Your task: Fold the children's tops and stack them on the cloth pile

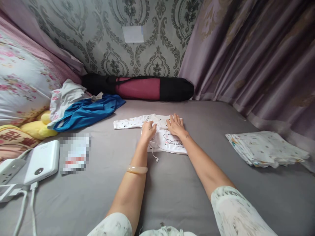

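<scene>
A small white baby shirt [163, 148] lies on the grey bed sheet, printed with little dots, a cartoon outline and lettering. One sleeve [128, 122] stretches out to the left; no sleeve sticks out on the right. My left hand [148, 130] is closed at the shirt's left side, its fingers curled on the fabric near the sleeve's base. A thin white tie string [153, 152] hangs out below it onto the sheet. Flat on the upper right part of the shirt rests my right hand [175, 125], fingers spread, covering some of the print.
Folded white printed cloths [265, 149] lie at right. At left are a blue garment [91, 111], a yellow plush toy [39, 127], a white power bank [43, 160] with cables and a blurred packet [75, 154]. A black and red long bag [137, 88] lies along the wall.
</scene>
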### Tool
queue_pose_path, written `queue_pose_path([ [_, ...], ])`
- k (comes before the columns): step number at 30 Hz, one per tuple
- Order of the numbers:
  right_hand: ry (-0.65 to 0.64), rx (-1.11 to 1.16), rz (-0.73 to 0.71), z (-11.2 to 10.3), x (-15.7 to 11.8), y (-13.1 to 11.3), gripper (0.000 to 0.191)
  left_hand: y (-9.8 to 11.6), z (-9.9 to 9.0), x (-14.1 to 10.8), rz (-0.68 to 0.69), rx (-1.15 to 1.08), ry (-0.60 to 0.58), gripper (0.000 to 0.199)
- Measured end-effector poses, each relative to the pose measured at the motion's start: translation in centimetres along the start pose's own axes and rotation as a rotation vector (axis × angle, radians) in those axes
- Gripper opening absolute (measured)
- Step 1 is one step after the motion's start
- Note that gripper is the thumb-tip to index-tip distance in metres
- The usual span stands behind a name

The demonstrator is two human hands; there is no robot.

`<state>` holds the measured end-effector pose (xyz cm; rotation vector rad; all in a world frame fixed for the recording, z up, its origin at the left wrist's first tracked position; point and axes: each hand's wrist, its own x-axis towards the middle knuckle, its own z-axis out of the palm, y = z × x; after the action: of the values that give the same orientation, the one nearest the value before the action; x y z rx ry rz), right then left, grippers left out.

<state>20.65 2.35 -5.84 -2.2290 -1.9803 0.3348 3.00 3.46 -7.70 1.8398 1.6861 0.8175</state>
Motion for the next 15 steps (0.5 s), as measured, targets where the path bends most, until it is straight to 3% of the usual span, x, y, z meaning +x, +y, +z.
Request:
queue_pose_path([
  [6, -0.047, -0.043, 0.011, 1.3, -0.3, -1.5, 0.066, -0.1, -0.3, 0.1, -0.002, 0.046, -0.022, 0.04],
  [11, -0.089, -0.015, 0.018, 0.6, -0.4, -1.7, 0.066, -0.2, -0.3, 0.3, -0.007, 0.046, -0.005, 0.038],
  [15, -0.078, 0.044, -0.077, 0.5, -1.0, -3.0, 0.063, -0.2, -0.1, 0.2, 0.009, 0.036, -0.021, 0.039],
])
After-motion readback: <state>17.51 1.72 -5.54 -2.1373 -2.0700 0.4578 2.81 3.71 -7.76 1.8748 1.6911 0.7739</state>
